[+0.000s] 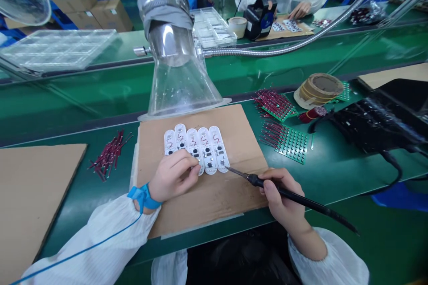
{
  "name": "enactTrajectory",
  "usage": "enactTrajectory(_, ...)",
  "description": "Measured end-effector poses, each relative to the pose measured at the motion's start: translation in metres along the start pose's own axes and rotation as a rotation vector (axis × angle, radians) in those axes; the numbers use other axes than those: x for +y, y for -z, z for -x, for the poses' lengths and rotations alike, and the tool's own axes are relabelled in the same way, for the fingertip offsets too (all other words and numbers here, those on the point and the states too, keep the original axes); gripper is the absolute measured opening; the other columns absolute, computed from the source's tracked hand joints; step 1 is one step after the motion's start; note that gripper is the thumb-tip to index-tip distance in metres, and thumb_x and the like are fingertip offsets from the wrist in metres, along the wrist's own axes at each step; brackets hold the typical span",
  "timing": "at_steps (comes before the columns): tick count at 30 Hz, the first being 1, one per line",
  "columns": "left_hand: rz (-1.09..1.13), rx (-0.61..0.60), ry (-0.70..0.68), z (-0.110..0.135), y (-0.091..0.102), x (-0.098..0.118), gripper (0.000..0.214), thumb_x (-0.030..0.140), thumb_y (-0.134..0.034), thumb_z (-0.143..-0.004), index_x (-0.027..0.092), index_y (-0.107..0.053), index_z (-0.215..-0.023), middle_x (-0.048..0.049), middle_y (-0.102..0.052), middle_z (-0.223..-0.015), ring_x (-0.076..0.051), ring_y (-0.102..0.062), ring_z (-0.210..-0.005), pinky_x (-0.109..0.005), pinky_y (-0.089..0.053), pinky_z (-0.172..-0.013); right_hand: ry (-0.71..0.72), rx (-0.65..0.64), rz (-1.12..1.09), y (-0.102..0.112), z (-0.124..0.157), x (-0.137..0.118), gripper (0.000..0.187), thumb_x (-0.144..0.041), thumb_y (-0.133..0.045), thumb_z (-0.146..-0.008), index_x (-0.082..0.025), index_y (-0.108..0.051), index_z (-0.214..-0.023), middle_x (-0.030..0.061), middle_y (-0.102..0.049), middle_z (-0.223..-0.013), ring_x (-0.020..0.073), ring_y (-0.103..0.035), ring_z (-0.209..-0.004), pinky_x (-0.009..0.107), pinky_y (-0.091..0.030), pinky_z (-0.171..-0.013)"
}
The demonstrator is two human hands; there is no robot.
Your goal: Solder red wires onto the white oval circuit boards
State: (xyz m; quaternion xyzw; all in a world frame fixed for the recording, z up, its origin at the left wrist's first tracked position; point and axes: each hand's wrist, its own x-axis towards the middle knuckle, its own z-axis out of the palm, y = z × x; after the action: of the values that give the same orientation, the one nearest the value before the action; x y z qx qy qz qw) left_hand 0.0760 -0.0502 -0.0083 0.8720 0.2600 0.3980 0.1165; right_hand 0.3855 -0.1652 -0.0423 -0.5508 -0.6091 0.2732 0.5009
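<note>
A row of several white oblong circuit boards lies side by side on a brown cardboard sheet. My left hand rests at the near end of the row, fingers pinched together on something thin I cannot make out. My right hand is closed around a black soldering iron. Its tip points left and touches the near end of the rightmost board.
A clear fume hood hangs just behind the boards. Loose red wires lie left, green boards with red wires and a tape roll right. A black unit sits far right. Another person's hand works across the conveyor belt.
</note>
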Motion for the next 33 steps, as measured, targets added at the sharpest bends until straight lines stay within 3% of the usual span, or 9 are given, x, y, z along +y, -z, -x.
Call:
enactTrajectory(15,-0.003,-0.017,-0.005,-0.002,-0.002,-0.001,0.012,0.010,-0.059,-0.107,0.020,-0.062,-0.100,0.0010,-0.058,-0.080,-0.014,-0.052,-0.066,-0.027,-0.044,-0.061,0.079,-0.054,0.051,-0.001,-0.010,-0.008,0.005,-0.027,-0.068,-0.108,-0.027,-0.072,-0.107,-0.0023,-0.074,-0.083,0.0134,-0.072,-0.063,0.022,-0.057,-0.058)
enactTrajectory(19,-0.026,-0.012,-0.028,-0.001,0.009,-0.001,0.011,0.009,-0.061,-0.105,0.019,-0.063,-0.102,-0.0005,-0.062,-0.083,-0.015,-0.057,-0.071,-0.027,-0.047,-0.064,0.071,0.032,-0.023,0.000,-0.005,-0.006,0.007,-0.028,-0.066,-0.110,-0.026,-0.073,-0.110,0.0001,-0.072,-0.088,0.0135,-0.070,-0.066,0.023,-0.058,-0.061)
enactTrajectory(24,0.010,0.026,0.086,0.007,0.022,0.001,0.014,0.005,-0.061,-0.104,0.019,-0.063,-0.099,0.0001,-0.061,-0.083,-0.013,-0.056,-0.069,-0.025,-0.046,-0.063,0.031,0.132,-0.066,-0.009,0.003,-0.013,0.006,-0.025,-0.068,-0.109,-0.025,-0.072,-0.113,0.0005,-0.070,-0.090,0.0135,-0.070,-0.070,0.025,-0.060,-0.068)
enactTrajectory(29,0.043,-0.005,0.100,0.008,0.020,0.001,0.013,0.006,-0.063,-0.104,0.018,-0.064,-0.100,-0.0004,-0.063,-0.083,-0.013,-0.057,-0.070,-0.023,-0.045,-0.062,0.022,0.082,-0.067,-0.024,-0.003,-0.016,0.006,-0.026,-0.067,-0.110,-0.026,-0.072,-0.112,0.0004,-0.072,-0.090,0.0137,-0.070,-0.069,0.023,-0.060,-0.064)
enactTrajectory(33,0.050,-0.018,0.105,0.009,0.019,0.000,0.012,0.007,-0.063,-0.105,0.018,-0.065,-0.100,-0.0006,-0.063,-0.083,-0.013,-0.057,-0.071,-0.024,-0.046,-0.063,0.022,0.046,-0.044,-0.023,-0.005,-0.013,0.007,-0.027,-0.066,-0.110,-0.026,-0.073,-0.110,-0.0007,-0.072,-0.087,0.0128,-0.069,-0.065,0.022,-0.058,-0.061)
